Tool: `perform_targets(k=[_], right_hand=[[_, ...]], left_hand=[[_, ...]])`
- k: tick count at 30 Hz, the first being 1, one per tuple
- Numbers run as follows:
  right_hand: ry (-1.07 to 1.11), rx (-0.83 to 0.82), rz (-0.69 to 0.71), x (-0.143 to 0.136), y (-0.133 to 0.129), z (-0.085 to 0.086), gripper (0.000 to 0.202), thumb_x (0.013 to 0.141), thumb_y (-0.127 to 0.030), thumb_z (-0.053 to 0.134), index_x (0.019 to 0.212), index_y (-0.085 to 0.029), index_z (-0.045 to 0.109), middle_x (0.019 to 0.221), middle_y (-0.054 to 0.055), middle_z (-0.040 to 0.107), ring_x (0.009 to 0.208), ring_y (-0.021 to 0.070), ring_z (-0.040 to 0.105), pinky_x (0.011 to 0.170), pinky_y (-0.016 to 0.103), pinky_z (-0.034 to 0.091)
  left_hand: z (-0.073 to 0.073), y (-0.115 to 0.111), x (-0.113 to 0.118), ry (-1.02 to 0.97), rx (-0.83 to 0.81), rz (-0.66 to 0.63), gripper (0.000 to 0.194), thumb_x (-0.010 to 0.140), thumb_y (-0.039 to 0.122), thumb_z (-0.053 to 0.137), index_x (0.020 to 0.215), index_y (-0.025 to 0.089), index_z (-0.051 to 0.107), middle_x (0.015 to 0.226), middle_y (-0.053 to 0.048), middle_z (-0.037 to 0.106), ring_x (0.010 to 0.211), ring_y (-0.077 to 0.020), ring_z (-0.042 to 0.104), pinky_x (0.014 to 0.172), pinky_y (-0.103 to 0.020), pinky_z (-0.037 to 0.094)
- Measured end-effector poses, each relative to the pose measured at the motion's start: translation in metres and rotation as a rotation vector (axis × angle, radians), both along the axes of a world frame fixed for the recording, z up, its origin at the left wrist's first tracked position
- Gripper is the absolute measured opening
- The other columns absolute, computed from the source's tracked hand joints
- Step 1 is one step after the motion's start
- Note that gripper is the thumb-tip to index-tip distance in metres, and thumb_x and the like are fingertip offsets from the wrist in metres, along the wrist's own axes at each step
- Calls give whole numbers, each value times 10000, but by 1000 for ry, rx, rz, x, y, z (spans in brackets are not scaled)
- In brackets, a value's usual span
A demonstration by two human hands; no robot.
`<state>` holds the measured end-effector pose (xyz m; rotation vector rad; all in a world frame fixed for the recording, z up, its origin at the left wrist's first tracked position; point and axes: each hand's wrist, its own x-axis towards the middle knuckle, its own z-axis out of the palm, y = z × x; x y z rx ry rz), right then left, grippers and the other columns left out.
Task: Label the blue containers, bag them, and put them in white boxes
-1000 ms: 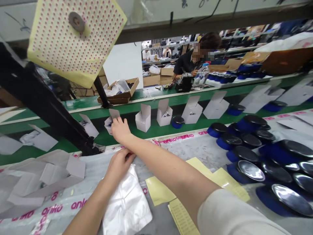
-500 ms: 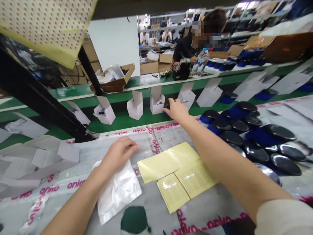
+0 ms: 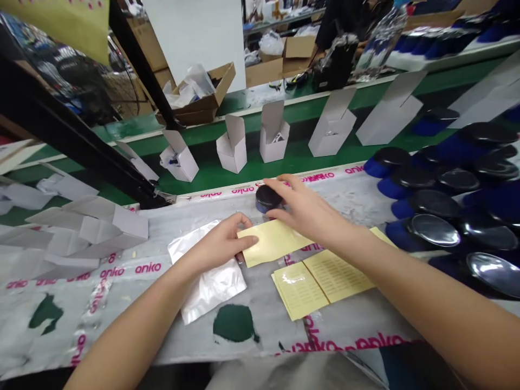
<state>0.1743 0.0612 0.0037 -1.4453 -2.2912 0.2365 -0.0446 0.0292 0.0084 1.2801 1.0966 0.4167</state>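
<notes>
My left hand pinches the left end of a yellow label sheet, thumb on top. My right hand reaches across the sheet, its fingers around the right side of a small blue jar with a black lid. That jar stands upright near the bench's far edge; the hand hides part of it. Under my left hand and wrist lies a white plastic pouch. More yellow label sheets with rows of print lie below my right forearm.
Several open white boxes stand along the green belt beyond the bench. Many black-lidded blue jars crowd the right. White cartons are at left, by a black post. Another person's dark sleeve shows across the belt.
My right hand has drawn back from the belt, and the jar is now on the bench. My left hand has moved right and taken hold of the yellow sheet. The view has tilted down.
</notes>
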Motion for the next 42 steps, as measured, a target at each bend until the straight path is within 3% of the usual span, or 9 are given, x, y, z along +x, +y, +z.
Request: perform_targets(k=[2,4,7,10,17,22,27,34,42], right_hand=[[86,214,16,3,-20,1,312,960,-223,575,1268,-188,609,1254,159,632,1020,289,668,796,427,569],[151,333,127,3,-40,-1,151,987,-240,558,1091,-186,653,1061,119,689,964,259,667,791,406,565],[187,293,258,-1,-66,-13,117,959,-253,633,1044,-173,647,991,104,702,903,241,661,733,387,560],[260,307,233,-6,-80,-25,135,933,-146,653,1064,-179,650,992,97,711,925,234,663,773,399,554],[277,250,157,-7,-86,-34,184,949,-108,603,1078,-224,664,993,75,735,901,219,688,756,392,556],[254,239,174,-6,-88,-36,176,930,-59,595,1001,-207,657,981,85,721,889,228,678,739,391,546],[331,127,175,-6,-88,-35,128,935,-94,611,1005,-199,624,995,90,677,938,220,663,772,363,576],[353,216,192,-4,-92,-33,288,932,-36,584,1140,-231,624,1024,93,662,930,221,642,730,383,576],[393,195,100,-5,-94,-35,264,935,-75,599,1128,-250,637,1027,86,657,928,223,672,747,384,590]], left_hand=[[-2,0,3,-90,-46,47,373,864,409,700,1085,246,447,666,43,646,547,-140,592,544,-261,503],[-2,-1,5,-178,-72,65,445,850,425,730,1146,243,452,655,35,666,535,-140,616,540,-259,529],[-3,-1,8,-281,-120,91,427,824,440,772,1080,211,520,684,21,676,544,-111,638,553,-222,533],[-7,-2,10,-327,-200,129,416,793,443,808,1005,183,562,732,0,690,600,-108,673,611,-229,561],[-12,-5,15,-315,-276,185,381,784,335,837,1017,181,578,791,-6,705,681,-135,727,701,-287,609],[-9,-5,15,-305,-310,161,313,826,223,784,1056,177,578,865,-18,716,721,-134,738,740,-298,622],[-6,-6,16,-267,-258,100,240,864,211,722,1072,178,607,915,-21,690,770,-134,718,764,-327,625],[-2,-8,15,-362,-232,12,577,717,22,753,1227,223,573,889,4,691,699,-109,697,668,-225,541],[-8,-15,24,-365,-139,149,601,685,3,732,1209,249,569,893,14,713,653,-110,696,627,-215,524]])
